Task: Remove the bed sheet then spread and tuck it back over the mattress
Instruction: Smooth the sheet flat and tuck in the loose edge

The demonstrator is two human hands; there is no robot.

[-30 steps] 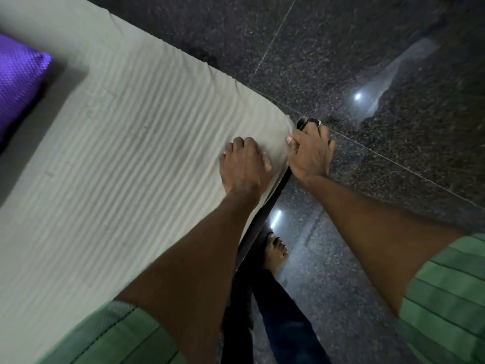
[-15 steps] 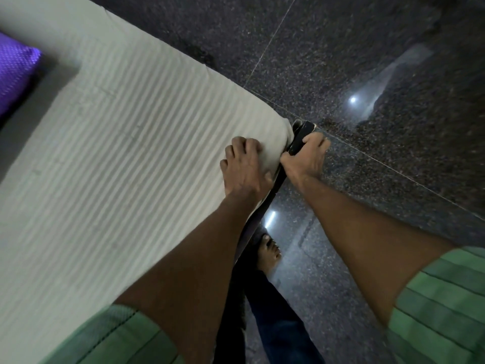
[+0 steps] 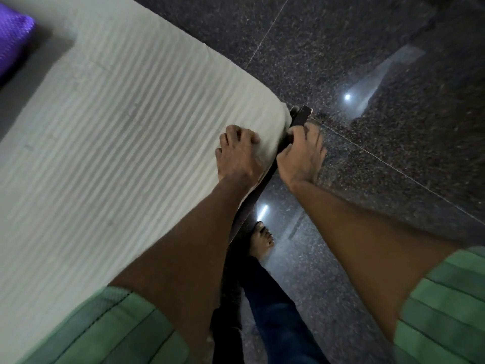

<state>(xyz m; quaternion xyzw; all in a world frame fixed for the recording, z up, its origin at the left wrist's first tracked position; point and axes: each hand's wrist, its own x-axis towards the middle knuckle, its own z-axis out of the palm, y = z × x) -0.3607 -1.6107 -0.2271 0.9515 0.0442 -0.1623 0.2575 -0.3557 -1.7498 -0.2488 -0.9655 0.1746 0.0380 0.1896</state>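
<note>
a purple pillow (image 3: 13,35) lies at the far left edge of the bed, only partly in view. the pale ribbed bed sheet (image 3: 118,143) is spread flat across the mattress, covering it from the near edge out to the far right corner, where the cloth wraps down over the rounded corner. the left hand (image 3: 240,156) rests on top of the sheet just beside that corner, its fingers bent with the tips pressing into the cloth; whether it pinches any cloth cannot be told. just to its right, off the side of the mattress, the right hand (image 3: 301,156) sits at the dark bed frame (image 3: 299,119) that juts out under the corner, fingers curled around the frame's edge, where the sheet's hem comes down. both forearms come out of green striped sleeves (image 3: 446,306). below the hands, 1 bare foot (image 3: 261,240) and a dark blue trouser leg (image 3: 278,316) stand on the polished dark speckled floor (image 3: 367,48) beside the bed, and bright light spots reflect in the floor.
</note>
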